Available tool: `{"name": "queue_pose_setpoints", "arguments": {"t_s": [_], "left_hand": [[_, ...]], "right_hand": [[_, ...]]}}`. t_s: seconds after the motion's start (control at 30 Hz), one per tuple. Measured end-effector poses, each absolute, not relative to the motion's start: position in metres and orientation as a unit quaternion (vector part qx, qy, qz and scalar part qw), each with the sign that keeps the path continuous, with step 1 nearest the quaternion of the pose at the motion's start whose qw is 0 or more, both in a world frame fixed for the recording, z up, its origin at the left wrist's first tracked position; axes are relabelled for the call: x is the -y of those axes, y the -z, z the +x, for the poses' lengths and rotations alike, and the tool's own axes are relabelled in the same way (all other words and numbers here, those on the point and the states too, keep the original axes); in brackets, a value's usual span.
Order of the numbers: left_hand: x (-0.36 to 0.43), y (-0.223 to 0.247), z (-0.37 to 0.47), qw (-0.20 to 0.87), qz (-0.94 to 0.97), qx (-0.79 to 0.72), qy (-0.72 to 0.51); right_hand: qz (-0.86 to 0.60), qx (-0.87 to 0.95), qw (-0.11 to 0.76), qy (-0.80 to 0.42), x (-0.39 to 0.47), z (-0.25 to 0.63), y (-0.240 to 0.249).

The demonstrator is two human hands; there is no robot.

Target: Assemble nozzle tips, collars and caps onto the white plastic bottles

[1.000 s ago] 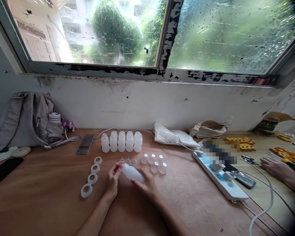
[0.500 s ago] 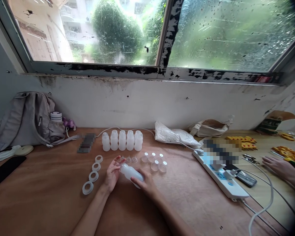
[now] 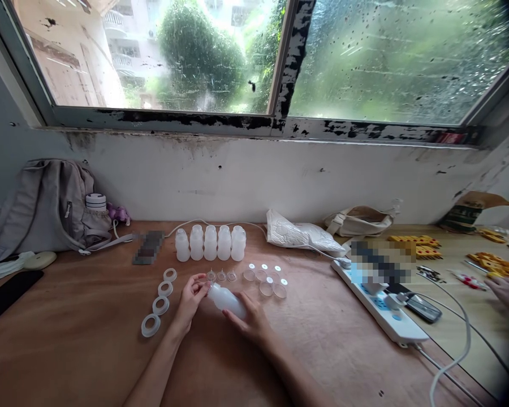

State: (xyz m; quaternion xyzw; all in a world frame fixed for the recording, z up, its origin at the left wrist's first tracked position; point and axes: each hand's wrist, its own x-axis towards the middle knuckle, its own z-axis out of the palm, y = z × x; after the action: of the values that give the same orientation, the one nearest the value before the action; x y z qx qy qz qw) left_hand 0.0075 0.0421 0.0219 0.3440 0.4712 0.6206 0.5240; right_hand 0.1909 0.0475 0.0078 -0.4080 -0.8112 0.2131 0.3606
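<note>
Tilted above the table is a translucent white baby bottle [image 3: 227, 301], its mouth end up and to the left. My right hand [image 3: 251, 319] is closed around its lower body. My left hand [image 3: 194, 295] pinches at the mouth end, and the fingers hide most of whatever sits there. Just beyond the bottle stand three clear bottle nipples [image 3: 221, 276] in a row. White screw rings [image 3: 160, 306] lie in a line left of my left hand. On the right are several clear caps [image 3: 266, 289] with small white discs [image 3: 284, 282] by them.
Several more white bottles [image 3: 210, 243] stand in a row behind. A white plastic package [image 3: 301, 233] and a power strip [image 3: 390, 314] with cables lie to the right. A grey backpack [image 3: 55, 203] sits at left. Another person's hand [image 3: 507, 291] is at far right.
My left fingers have closed in on the bottle's mouth end; they were more spread before. At the far right, the other person's hand has drawn back, uncovering a small red-and-white item.
</note>
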Motion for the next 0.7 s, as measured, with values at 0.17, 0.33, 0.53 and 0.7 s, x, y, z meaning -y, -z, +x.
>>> {"name": "queue_pose_setpoints", "arguments": {"t_s": [0.17, 0.33, 0.53, 0.7], "left_hand": [[-0.039, -0.026, 0.013, 0.563, 0.336, -0.407, -0.635], [-0.031, -0.025, 0.029, 0.628, 0.283, -0.380, -0.617], [-0.022, -0.029, 0.041, 0.653, 0.282, -0.364, -0.601], [-0.024, -0.032, 0.038, 0.628, 0.262, -0.363, -0.636]], "right_hand": [[-0.412, 0.810, 0.372, -0.188, -0.048, 0.190, -0.006], [-0.398, 0.802, 0.390, -0.216, -0.044, 0.187, -0.009], [-0.407, 0.587, 0.342, -0.611, -0.041, 0.178, -0.009], [-0.367, 0.564, 0.330, -0.662, -0.038, 0.171, -0.007]]}}
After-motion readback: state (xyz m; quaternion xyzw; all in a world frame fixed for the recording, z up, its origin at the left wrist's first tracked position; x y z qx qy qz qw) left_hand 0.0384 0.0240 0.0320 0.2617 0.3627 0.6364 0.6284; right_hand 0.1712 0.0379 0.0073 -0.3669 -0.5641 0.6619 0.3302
